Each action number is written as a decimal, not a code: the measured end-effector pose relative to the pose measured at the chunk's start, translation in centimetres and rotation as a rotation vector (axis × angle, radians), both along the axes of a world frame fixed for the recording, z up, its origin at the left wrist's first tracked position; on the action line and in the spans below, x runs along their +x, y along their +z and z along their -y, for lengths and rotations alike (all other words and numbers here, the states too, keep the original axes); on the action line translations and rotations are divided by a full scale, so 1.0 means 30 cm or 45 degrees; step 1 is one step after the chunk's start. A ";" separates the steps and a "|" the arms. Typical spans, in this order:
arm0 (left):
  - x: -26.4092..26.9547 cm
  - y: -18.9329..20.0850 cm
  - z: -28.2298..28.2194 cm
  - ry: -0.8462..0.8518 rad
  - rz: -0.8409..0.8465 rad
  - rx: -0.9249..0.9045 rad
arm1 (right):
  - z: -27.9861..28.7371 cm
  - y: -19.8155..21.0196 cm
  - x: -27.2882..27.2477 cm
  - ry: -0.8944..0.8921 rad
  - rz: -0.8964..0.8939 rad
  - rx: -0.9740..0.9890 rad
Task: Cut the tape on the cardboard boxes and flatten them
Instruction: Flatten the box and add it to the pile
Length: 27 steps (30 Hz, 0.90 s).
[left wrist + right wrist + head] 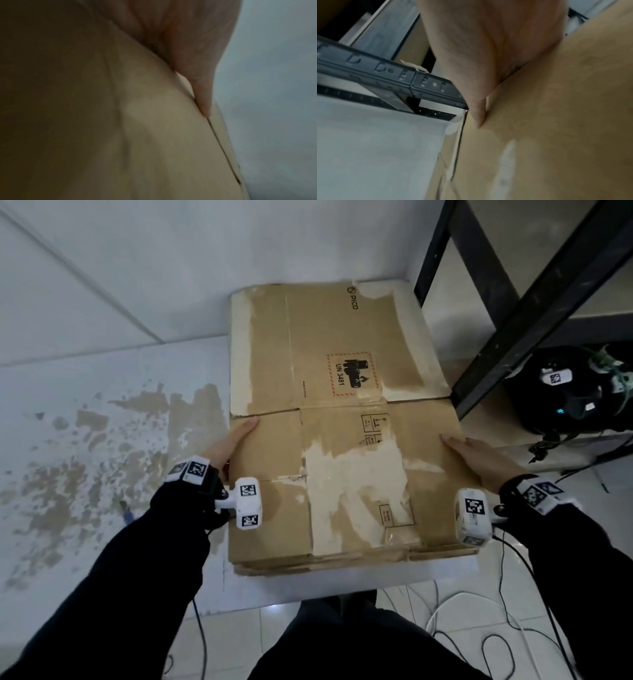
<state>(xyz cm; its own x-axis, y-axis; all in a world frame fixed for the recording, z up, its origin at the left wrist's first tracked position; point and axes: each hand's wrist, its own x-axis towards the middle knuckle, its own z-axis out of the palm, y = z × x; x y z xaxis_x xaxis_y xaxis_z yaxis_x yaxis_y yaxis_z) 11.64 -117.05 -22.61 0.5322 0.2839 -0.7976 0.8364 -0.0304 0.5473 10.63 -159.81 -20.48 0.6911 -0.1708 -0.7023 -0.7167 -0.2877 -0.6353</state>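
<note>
A flattened brown cardboard box (342, 419) lies on the white table (102, 440), with torn pale patches and a UN 3481 label on its far panel. It rests on other flat cardboard sheets (325, 566) whose edges show at the near side. My left hand (233, 440) lies flat with straight fingers along the box's left edge (171, 121). My right hand (479, 453) lies flat with straight fingers on its right edge (556, 121). Both hands press on the cardboard and hold nothing. No cutting tool is in view.
A dark metal shelf frame (513, 320) stands right beside the box's right side (385, 75). On its low shelf sits a black device with cables (575, 392). The table's left part (85, 457) is stained brown. Cables (479, 628) lie on the tiled floor below.
</note>
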 end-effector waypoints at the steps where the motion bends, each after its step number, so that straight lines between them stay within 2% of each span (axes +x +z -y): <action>1: -0.001 0.006 -0.004 0.010 -0.022 -0.018 | -0.003 0.007 0.001 -0.001 -0.001 0.031; 6: -0.003 0.043 0.003 0.039 -0.023 -0.051 | -0.010 0.009 -0.004 -0.062 0.012 0.036; 12: 0.007 0.079 0.015 -0.065 0.015 -0.144 | -0.032 0.037 0.026 -0.120 -0.158 0.113; 18: -0.006 0.111 0.042 -0.038 0.078 -0.138 | -0.070 0.046 0.047 -0.222 -0.141 0.125; 24: -0.025 0.063 -0.021 0.065 0.069 -0.113 | -0.096 0.061 0.021 -0.185 -0.142 0.188; 27: -0.039 0.056 -0.048 0.085 0.067 -0.123 | -0.119 0.043 -0.008 -0.214 -0.108 0.086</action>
<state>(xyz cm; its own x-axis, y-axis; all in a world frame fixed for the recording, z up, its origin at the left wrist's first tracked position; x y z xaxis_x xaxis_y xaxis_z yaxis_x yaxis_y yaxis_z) 10.47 -115.61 -20.93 0.5564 0.2436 -0.7944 0.8049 0.0794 0.5881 10.40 -156.24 -19.18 0.5949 -0.2289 -0.7705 -0.8027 -0.1183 -0.5846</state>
